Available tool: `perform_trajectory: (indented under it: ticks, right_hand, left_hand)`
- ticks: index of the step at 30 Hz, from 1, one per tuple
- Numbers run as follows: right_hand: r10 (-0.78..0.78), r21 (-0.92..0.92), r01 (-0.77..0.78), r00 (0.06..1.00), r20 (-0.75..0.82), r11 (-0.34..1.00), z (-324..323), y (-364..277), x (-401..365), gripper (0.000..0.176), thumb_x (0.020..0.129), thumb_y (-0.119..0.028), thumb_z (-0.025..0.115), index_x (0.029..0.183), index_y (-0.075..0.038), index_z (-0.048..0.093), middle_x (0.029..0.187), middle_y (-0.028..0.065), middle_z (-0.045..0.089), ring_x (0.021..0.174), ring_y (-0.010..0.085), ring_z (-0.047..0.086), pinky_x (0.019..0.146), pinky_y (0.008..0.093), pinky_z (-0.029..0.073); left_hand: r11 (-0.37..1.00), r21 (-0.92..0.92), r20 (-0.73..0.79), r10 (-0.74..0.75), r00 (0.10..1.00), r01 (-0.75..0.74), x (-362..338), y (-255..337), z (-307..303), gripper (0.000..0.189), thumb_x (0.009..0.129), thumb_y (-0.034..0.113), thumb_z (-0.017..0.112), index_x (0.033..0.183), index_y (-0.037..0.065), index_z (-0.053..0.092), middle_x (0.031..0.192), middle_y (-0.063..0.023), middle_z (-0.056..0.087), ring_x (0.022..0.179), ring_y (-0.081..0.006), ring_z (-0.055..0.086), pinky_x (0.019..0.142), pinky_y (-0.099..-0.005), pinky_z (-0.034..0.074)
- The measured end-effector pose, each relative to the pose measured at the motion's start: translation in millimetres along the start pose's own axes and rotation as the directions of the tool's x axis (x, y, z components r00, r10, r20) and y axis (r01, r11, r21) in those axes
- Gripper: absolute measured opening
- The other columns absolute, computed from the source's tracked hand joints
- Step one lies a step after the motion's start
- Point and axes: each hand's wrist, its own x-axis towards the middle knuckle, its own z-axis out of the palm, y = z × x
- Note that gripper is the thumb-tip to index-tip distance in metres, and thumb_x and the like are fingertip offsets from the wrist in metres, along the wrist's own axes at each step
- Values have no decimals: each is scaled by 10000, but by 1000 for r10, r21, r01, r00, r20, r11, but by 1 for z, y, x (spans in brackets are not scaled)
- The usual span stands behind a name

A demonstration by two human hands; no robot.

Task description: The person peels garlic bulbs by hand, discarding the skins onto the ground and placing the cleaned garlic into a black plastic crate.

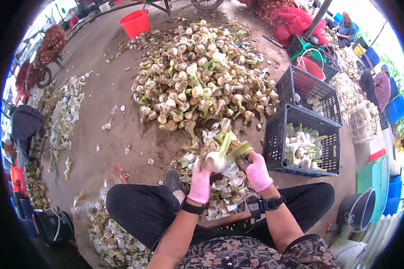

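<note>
My left hand (pixel 199 184), in a pink glove, is closed around a white garlic bulb (pixel 215 161) with a thick green stem pointing up. Facing it, my gloved right hand (pixel 257 172) is closed beside the bulb's loose green outer leaf (pixel 239 151). A short dark handle-like piece (pixel 243 162) shows at its fingertips; I cannot tell what it is. Beneath both hands, torn white garlic skins (pixel 229 192) lie between my legs. A large heap of untrimmed garlic (pixel 197 80) rises just beyond.
To the right stands a black crate (pixel 274 148) of cleaned bulbs, with another black crate (pixel 285 85) behind it. A red bucket (pixel 134 24) sits beyond the heap. Dark buckets (pixel 54 226) flank me. Other people (pixel 345 29) sit at the far right.
</note>
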Motion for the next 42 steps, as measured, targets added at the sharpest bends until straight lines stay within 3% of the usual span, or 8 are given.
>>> perform_trajectory:
  ticks: [2, 6, 9, 12, 15, 17, 21, 42]
  right_hand:
    - [14, 26, -15, 1000, 18, 1000, 6, -3, 0, 261, 827, -22, 626, 1080, 29, 584, 908, 41, 630, 822, 99, 574, 723, 233, 460]
    - [-28, 56, 31, 999, -45, 998, 14, 1, 13, 317, 776, 57, 573, 1092, 30, 590, 990, 78, 652, 919, 149, 599, 821, 273, 463]
    - [-63, 42, 70, 986, -154, 997, 13, 10, 30, 346, 735, 74, 517, 1067, 29, 603, 972, 108, 670, 900, 188, 627, 819, 292, 473]
    - [-38, -468, -110, 955, -296, 877, 4, 48, 52, 356, 733, -49, 538, 1084, -33, 591, 955, 237, 615, 965, 434, 560, 876, 420, 457]
    - [-119, -608, 6, 982, -145, 794, -10, 54, 52, 382, 738, -83, 575, 1117, -42, 588, 983, 223, 600, 989, 413, 556, 875, 411, 458]
    - [-121, -620, 46, 990, -79, 783, -16, 15, 37, 444, 727, -45, 599, 1171, -61, 580, 1116, 229, 571, 1050, 379, 551, 910, 383, 447]
    - [26, 39, -32, 989, 148, 999, -28, -32, 16, 428, 797, 43, 593, 1221, 2, 550, 1186, 113, 592, 1068, 157, 563, 897, 270, 455]
    - [-195, -604, 275, 961, 197, 748, -10, -56, -2, 146, 707, -33, 644, 852, -45, 648, 735, 129, 618, 675, 278, 614, 635, 331, 490]
  left_hand:
    - [985, 127, 22, 114, 993, -116, 2, 0, -3, 539, 808, 42, 684, 1278, 7, 423, 1100, -78, 588, 987, -170, 595, 843, -298, 491]
    - [937, -304, 123, -140, 983, 171, -8, 19, 6, 552, 798, -48, 637, 1296, 10, 405, 1134, -80, 578, 1031, -193, 581, 897, -305, 473]
    - [973, -192, 203, -88, 975, 128, -12, 13, 2, 587, 798, -70, 619, 1323, 6, 368, 1165, -98, 563, 1059, -206, 574, 924, -319, 465]
    - [981, -105, 265, -132, 955, 164, -19, 7, -1, 607, 795, -69, 625, 1333, 14, 357, 1229, -88, 524, 1107, -198, 546, 958, -317, 445]
    - [910, -264, 271, -249, 930, 320, -20, 22, 3, 615, 796, -83, 621, 1339, 29, 355, 1271, -68, 502, 1154, -180, 514, 977, -308, 434]
    - [994, 108, 334, -16, 943, -21, -19, 18, 3, 623, 790, -91, 628, 1339, 39, 364, 1269, -66, 506, 1161, -173, 507, 974, -322, 441]
    - [999, 33, 345, -3, 939, -9, -11, 17, 7, 741, 690, -30, 769, 1327, 44, 397, 1266, -59, 513, 1153, -170, 511, 971, -340, 446]
    - [963, -187, 368, -114, 923, 193, -15, 19, -2, 691, 809, 287, 704, 1340, -2, 370, 1229, -116, 535, 1138, -239, 529, 984, -360, 421]
